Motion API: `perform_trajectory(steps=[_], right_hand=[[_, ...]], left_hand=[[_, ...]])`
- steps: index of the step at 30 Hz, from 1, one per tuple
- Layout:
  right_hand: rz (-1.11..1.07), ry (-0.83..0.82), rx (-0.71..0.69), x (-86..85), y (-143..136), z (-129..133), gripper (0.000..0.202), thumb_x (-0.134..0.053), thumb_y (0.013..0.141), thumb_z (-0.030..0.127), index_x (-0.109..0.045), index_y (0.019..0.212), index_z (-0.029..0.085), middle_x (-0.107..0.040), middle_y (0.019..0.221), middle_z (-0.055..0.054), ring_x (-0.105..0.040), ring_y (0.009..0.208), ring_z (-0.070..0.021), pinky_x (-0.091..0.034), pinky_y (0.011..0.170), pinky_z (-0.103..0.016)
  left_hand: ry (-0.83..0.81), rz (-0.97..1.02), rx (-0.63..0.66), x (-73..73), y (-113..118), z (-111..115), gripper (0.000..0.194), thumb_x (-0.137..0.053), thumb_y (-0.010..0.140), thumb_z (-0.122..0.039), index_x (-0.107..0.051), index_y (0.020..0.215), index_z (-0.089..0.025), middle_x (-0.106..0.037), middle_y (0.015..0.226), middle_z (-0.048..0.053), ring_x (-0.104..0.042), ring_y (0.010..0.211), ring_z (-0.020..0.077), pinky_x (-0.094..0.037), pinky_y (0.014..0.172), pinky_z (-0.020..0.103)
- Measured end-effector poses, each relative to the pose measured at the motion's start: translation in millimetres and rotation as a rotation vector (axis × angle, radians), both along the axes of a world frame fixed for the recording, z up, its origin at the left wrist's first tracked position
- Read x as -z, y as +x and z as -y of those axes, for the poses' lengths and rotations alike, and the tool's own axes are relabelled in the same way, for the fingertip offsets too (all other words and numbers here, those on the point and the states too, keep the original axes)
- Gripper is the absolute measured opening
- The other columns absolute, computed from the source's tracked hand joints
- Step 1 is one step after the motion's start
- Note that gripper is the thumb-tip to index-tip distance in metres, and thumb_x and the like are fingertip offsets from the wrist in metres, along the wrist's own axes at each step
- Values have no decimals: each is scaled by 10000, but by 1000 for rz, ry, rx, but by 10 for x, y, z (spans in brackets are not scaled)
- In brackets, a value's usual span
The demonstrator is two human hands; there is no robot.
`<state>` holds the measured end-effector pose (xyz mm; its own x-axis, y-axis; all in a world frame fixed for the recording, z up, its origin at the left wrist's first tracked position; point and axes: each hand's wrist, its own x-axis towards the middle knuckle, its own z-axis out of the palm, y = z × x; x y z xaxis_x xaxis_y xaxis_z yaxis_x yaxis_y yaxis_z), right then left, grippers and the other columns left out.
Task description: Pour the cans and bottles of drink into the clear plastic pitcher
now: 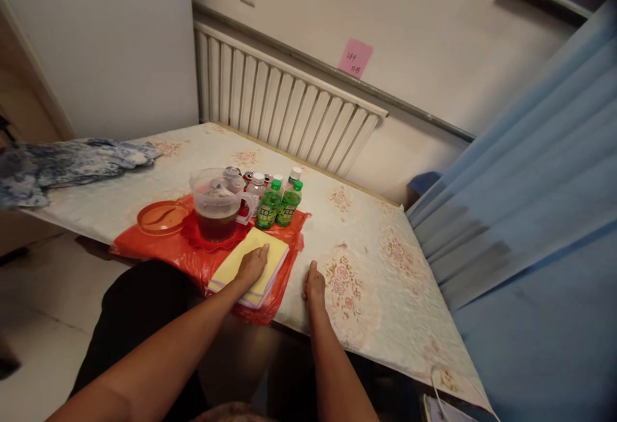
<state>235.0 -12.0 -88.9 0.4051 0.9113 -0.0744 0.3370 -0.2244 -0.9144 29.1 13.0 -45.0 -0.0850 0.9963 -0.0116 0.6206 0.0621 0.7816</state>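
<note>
We've got cloths (245, 247) at five o'clock from the jug (216, 215), left grip (253, 266) resting on top; can't tell if it pinches any. Right grip (315, 285), at their three o'clock, curls narrow. We judge them light, soft, floppy: hold the layered seven-o'clock edge.

You are seeing handwritten "284" above unclear characters on a pink rectangular paper sheet (355, 58); two green plastic bottles (268, 206) are wearing illegible labels (267, 216).
</note>
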Motion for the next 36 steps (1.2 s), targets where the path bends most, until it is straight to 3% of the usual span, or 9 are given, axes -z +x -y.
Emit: perform_trajectory(steps=[12,19,23,29,36], right_hand=[[-103,-72,-11,-36,0,38,656,-270,966,673,-395,453,284,-394,367,16,-401,304,-177,-314,368,-330],[-150,-38,-14,-134,-73,166,611,-312,935,699,-421,519,266,-405,410,33,-412,321,-160,-327,359,-301],[-182,81,-79,-155,-92,335,539,-398,914,672,-488,609,237,-466,495,45,-427,386,-131,-356,400,-263],[-199,175,-63,-88,-104,485,444,-547,861,641,-609,811,204,-511,583,63,-462,458,-114,-390,447,-230],[-178,181,-14,-35,-120,482,451,-643,800,629,-643,866,182,-481,578,67,-450,464,-112,-377,439,-225]], left_hand=[[-11,-1,-23,-25,11,31,476,-289,1019,-381,-527,641,-217,-613,623,43,-614,681,211,-446,707,318],[31,60,-2,4,-2,61,413,-318,1010,-354,-509,670,-219,-590,653,26,-579,682,192,-430,726,307],[40,127,30,97,-18,77,390,-297,1009,-376,-469,689,-233,-532,622,-4,-544,635,182,-406,678,299],[24,236,132,201,-59,70,267,-398,936,-362,-419,700,-236,-469,619,-44,-489,624,156,-351,615,272],[19,365,331,127,-57,-148,125,-463,802,-307,-503,733,-211,-489,665,-42,-464,667,154,-346,625,272]])
